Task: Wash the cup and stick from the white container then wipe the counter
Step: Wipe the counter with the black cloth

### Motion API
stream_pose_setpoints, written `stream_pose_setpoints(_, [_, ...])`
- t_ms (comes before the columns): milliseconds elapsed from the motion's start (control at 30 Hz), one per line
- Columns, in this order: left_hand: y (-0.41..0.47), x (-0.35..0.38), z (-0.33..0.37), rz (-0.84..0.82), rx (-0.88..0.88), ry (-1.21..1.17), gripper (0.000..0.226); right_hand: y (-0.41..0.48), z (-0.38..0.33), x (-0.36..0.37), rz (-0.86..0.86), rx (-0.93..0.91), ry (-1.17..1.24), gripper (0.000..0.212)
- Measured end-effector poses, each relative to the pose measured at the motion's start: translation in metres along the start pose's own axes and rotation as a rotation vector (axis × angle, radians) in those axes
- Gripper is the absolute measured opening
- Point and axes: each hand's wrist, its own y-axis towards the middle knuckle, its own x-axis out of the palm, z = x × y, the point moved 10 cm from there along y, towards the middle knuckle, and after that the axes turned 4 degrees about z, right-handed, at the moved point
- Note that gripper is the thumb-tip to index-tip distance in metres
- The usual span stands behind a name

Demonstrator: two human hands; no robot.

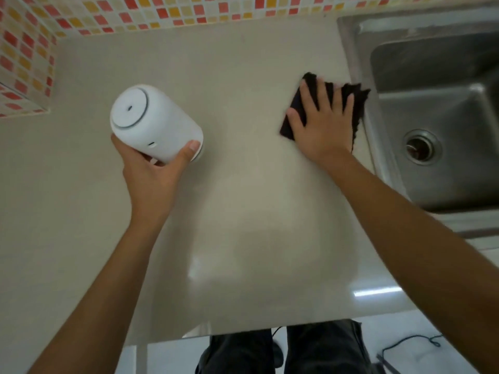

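Observation:
My left hand (154, 171) grips the white container (151, 122) near its base and holds it tilted over the left part of the beige counter (229, 211). Its lidded top faces the camera. My right hand (321, 125) lies flat, fingers spread, on a dark cloth (351, 98) pressed against the counter close to the sink's left edge. No cup or stick is in view.
A steel sink (432, 117) with a round drain (420, 147) fills the right side. A mosaic tile wall (162, 12) runs along the back and left. The counter's front edge is near my legs, and a cable lies on the floor at the lower right.

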Motion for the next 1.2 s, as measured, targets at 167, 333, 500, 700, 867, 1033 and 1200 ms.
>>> stream_pose_setpoints(167, [-0.005, 0.016, 0.009, -0.028, -0.004, -0.013, 0.093, -0.205, -0.067, -0.001, -0.110, -0.362, 0.063, 0.066])
stream_pose_setpoints(333, [-0.018, 0.038, 0.010, -0.090, -0.021, 0.016, 0.091, -0.239, -0.040, 0.003, -0.207, -0.516, 0.037, 0.068])
stream_pose_setpoints(500, [-0.023, 0.058, 0.009, -0.117, -0.021, 0.028, 0.094, -0.109, 0.007, -0.009, 0.003, -0.299, 0.006, 0.064])
stream_pose_setpoints(700, [-0.023, 0.087, 0.016, -0.156, 0.026, 0.040, 0.101, 0.052, 0.031, -0.006, -0.026, -0.093, -0.064, 0.070])
stream_pose_setpoints(867, [-0.024, 0.105, 0.019, -0.196, 0.062, 0.084, 0.101, 0.034, 0.026, -0.002, -0.006, -0.127, -0.036, 0.068])
stream_pose_setpoints(1033, [-0.026, 0.110, 0.021, -0.226, 0.077, 0.092, 0.097, -0.077, 0.016, -0.012, 0.009, -0.214, 0.035, 0.064])
stream_pose_setpoints(1200, [-0.031, 0.110, 0.017, -0.263, 0.072, 0.083, 0.101, -0.165, 0.013, -0.006, -0.041, -0.278, -0.003, 0.066])
